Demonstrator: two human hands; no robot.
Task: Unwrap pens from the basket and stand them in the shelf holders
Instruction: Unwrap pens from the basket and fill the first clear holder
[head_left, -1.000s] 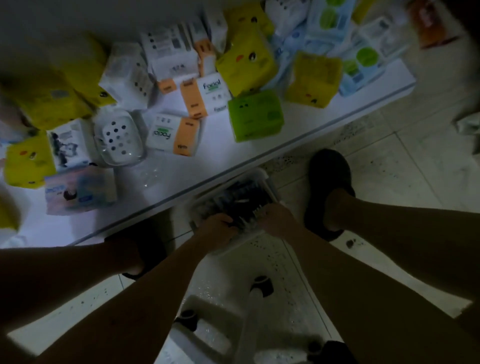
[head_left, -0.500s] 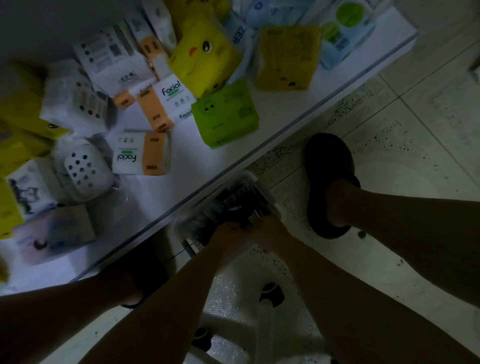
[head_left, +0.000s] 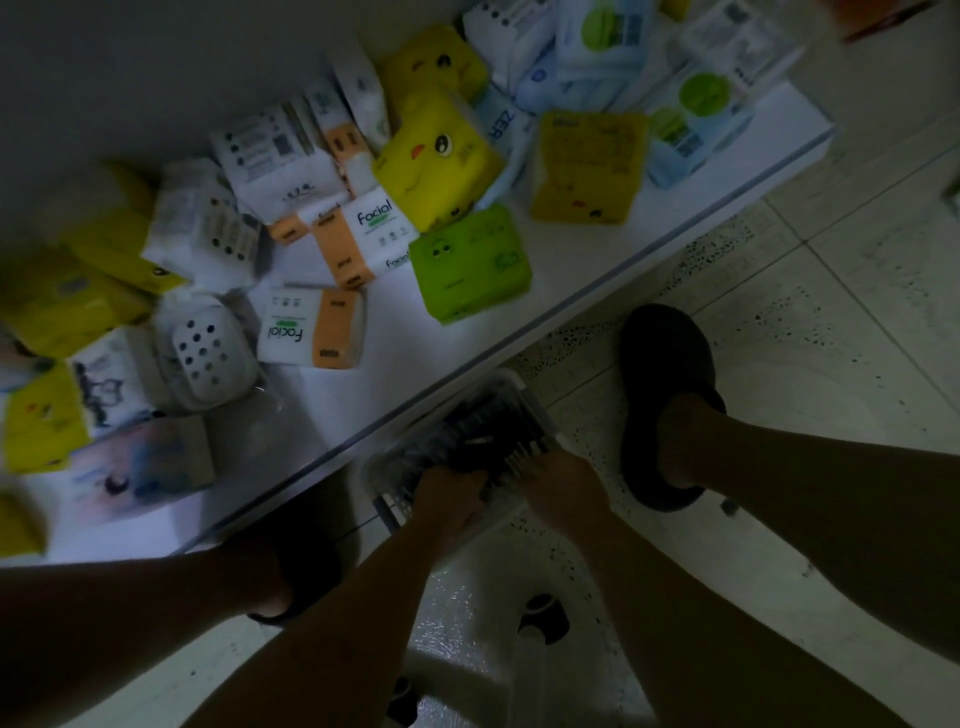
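Far left, a white shelf (head_left: 400, 389) carries tissue packs (head_left: 311, 332). Against its near edge a clear basket (head_left: 521, 388) rests on the tiled floor (head_left: 810, 332). The left hand (head_left: 449, 493) is curled down round a bunch of dark pens (head_left: 483, 426). The pens lie flat in the basket, long axes near-left to far-right; which end is the tip cannot be told. The right hand (head_left: 566, 493) is sunk beside them, its grasp unclear. A dark slipper (head_left: 662, 374) lies to the right.

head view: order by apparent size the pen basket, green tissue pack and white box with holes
1. basket, partly covered
2. green tissue pack
3. white box with holes, only slightly smaller than the pack
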